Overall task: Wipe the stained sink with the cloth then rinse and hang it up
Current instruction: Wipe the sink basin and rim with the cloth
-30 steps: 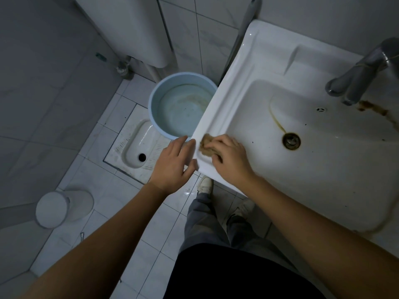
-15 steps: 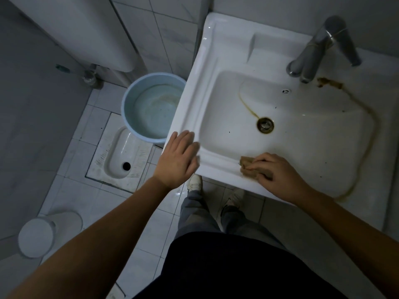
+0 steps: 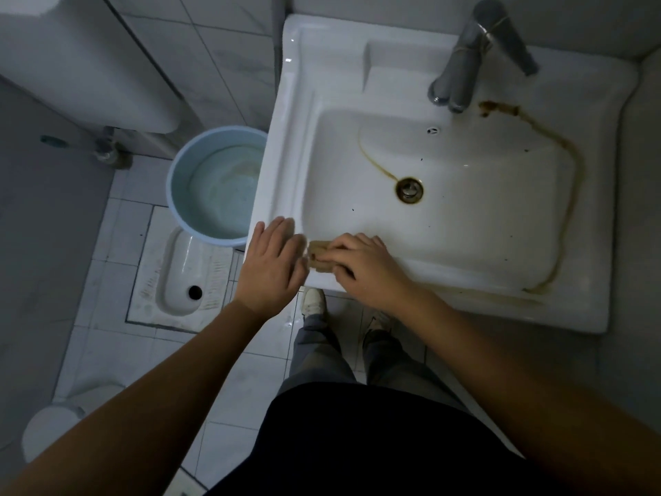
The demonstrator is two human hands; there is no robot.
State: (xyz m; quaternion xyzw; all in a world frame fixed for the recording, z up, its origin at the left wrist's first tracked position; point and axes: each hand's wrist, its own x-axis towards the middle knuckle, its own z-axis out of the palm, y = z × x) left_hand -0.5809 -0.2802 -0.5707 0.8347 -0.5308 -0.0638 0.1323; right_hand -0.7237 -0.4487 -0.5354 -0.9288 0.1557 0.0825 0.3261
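The white sink (image 3: 297, 112) fills the upper right, with a brown stain (image 3: 568, 180) curving from the tap base down the right side to the front rim, and another streak leading to the drain (image 3: 409, 189). My right hand (image 3: 365, 268) presses a small folded brown cloth (image 3: 316, 257) onto the sink's front left rim. My left hand (image 3: 273, 268) lies flat with fingers apart on the front left corner of the sink, just left of the cloth, holding nothing.
A chrome tap (image 3: 465, 66) stands at the back of the sink. A blue bucket (image 3: 179, 166) with water sits on the floor left of the sink, beside a squat toilet (image 3: 179, 277). A white bin (image 3: 46, 427) stands bottom left. My feet are below the sink.
My right hand slid the cloth right along the front rim and has now come back left, close to my left hand. The view has shifted to show more of the sink.
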